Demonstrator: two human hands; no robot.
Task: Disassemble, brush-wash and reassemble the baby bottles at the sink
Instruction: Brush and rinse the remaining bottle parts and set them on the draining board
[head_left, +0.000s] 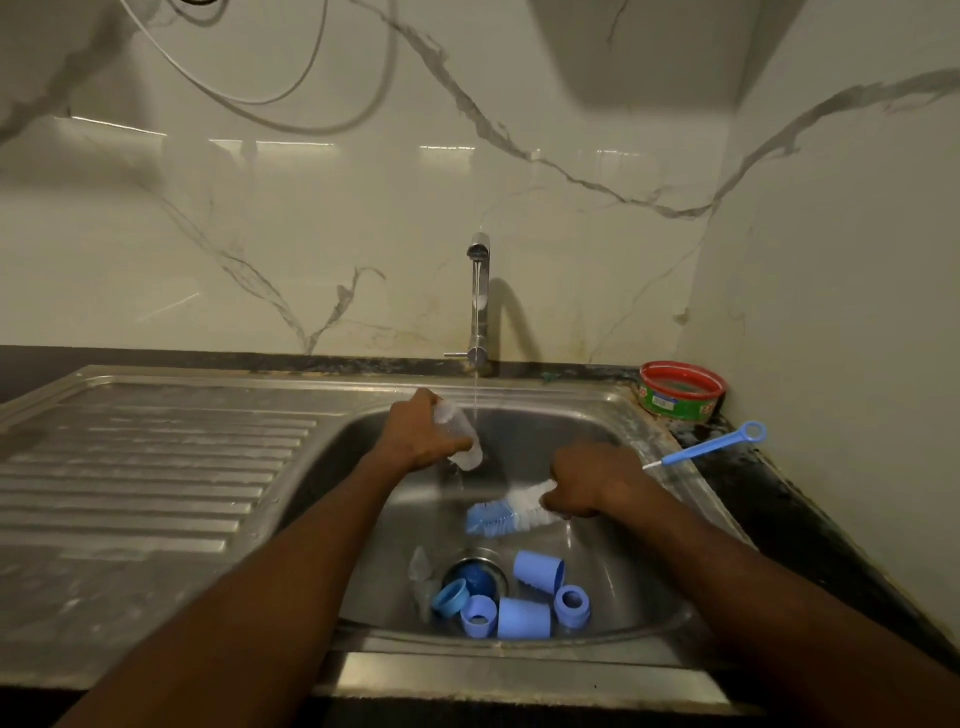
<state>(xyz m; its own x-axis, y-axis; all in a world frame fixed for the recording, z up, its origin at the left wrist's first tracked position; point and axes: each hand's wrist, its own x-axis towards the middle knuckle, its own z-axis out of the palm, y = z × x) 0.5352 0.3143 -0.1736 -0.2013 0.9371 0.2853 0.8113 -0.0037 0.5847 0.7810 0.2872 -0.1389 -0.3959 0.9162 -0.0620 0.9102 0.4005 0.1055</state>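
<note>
Over the middle of the stainless steel sink basin (613, 457), a clear plastic baby bottle (460, 434) is being held tilted, its open mouth pointing down and to the right. The left hand (418, 434) is gripping it around the body, fingers curled round the far side and thumb lying along the near side. A thin stream of water (475, 332) is falling from the chrome tap (480, 301) and passing just beside the bottle, on its right. Water is spilling from the bottle's mouth toward the basin floor.

Nearer and to the right, the right hand (589, 480) is closing around the handle end of a bottle brush with white and blue bristles (511, 514); the handle itself is hidden inside the fist. The bristle head is pointing left, below the bottle's mouth and apart from it.

Lower in the basin, around the round drain (475, 574), loose bottle parts are lying close together: two light blue plastic caps (537, 571) on their sides, three blue screw rings (571, 603) and a clear silicone teat (420, 564) at the left of the group.

A ribbed steel draining board (150, 483) is stretching out to the left of the basin. On the dark countertop (769, 499) to the right, a thin blue teat brush with a ring handle (711, 446) is lying slantwise, its white tip reaching over the sink rim. Behind it in the corner, a round red and green tub (680, 389) is sitting open against the marble-patterned wall (311, 234).
</note>
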